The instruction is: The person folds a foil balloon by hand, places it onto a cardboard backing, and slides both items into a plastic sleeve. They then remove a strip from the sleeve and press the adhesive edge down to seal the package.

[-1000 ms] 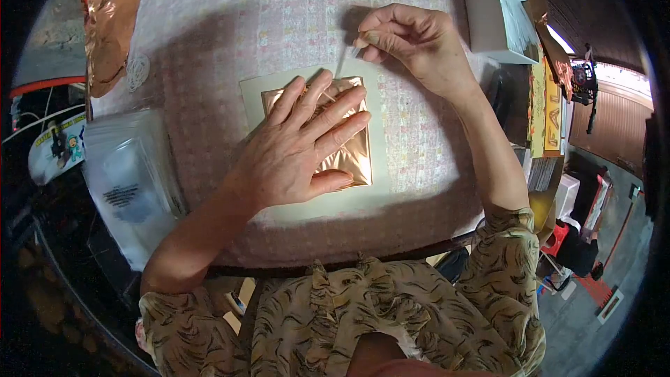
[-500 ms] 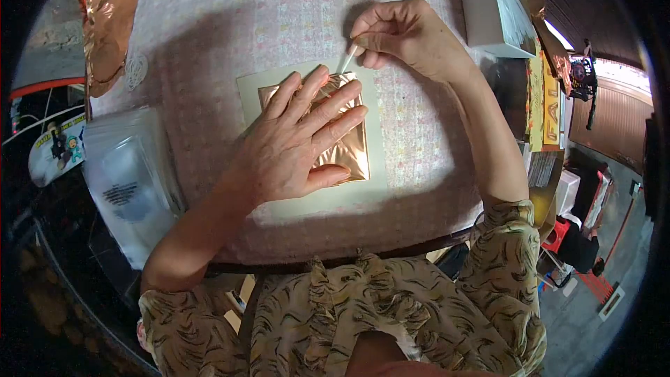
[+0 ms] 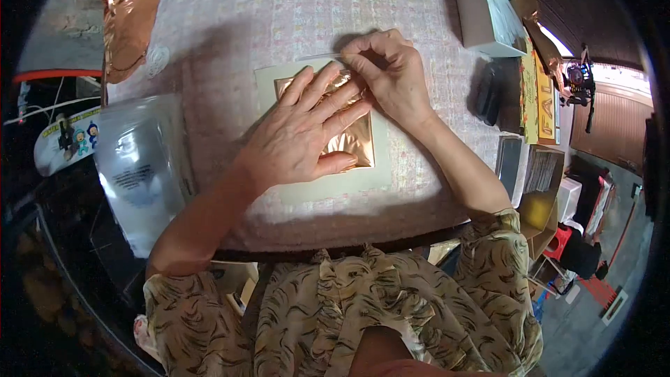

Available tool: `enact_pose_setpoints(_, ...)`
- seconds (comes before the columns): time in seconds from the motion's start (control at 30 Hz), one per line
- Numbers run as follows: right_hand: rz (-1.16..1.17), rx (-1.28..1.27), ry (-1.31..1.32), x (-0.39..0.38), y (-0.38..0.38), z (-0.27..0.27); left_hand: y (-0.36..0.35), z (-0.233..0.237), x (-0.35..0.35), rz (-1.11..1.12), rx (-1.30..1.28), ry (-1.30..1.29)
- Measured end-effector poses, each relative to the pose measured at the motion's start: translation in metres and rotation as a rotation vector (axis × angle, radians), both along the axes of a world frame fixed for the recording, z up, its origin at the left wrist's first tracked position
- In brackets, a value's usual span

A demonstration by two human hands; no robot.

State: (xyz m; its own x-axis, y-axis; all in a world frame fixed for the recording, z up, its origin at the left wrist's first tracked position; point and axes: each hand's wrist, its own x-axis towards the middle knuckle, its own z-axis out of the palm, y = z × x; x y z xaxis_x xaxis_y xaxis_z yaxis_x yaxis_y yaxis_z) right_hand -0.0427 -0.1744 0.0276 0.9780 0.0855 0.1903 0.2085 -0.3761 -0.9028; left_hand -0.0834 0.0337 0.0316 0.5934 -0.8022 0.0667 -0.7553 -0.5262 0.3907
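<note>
- The left hand [image 3: 303, 136] lies spread and flat, palm down, on a shiny copper-coloured foil square [image 3: 354, 141], fingers fanned toward the far right and pressing the sheet down
- The foil square sits on a larger cream card sheet [image 3: 328, 187], which lies flat near the middle of the desk [image 3: 237, 7], a surface covered by a pale pink woven cloth
- The right hand [image 3: 392, 77] is closed in a pinch, thumb and forefinger gripping a thin pale strip [image 3: 322, 56]; it is too slim to tell what it is made of
- The strip's long axis runs left to right along the far edge of the foil square, just beyond the left hand's fingertips [image 3: 333, 70], and its free end points left
- The right hand is the nearer one to the foil's far edge, touching or almost touching the far right corner; the left hand covers the middle and the left part
- Around them: a crumpled copper foil sheet [image 3: 129, 14] at the far left, a clear plastic bag [image 3: 143, 167] at the left, and a white cardboard box [image 3: 488, 17] at the far right, all well apart from the hands
</note>
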Motion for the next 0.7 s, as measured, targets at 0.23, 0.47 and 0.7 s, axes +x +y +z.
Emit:
enact_pose_setpoints(0.23, 0.09, -0.205, -0.073, -0.005, -0.005, -0.001, 0.002, -0.001, -0.002, 0.003, 0.013, -0.051)
enact_pose_setpoints(0.47, 0.135, -0.294, -0.145, 0.002, -0.01, -0.009, 0.003, -0.003, -0.004, 0.008, -0.021, -0.062)
enact_pose_setpoints(0.7, 0.191, -0.265, -0.117, 0.01, -0.014, -0.012, 0.002, -0.003, -0.004, 0.005, -0.006, -0.09)
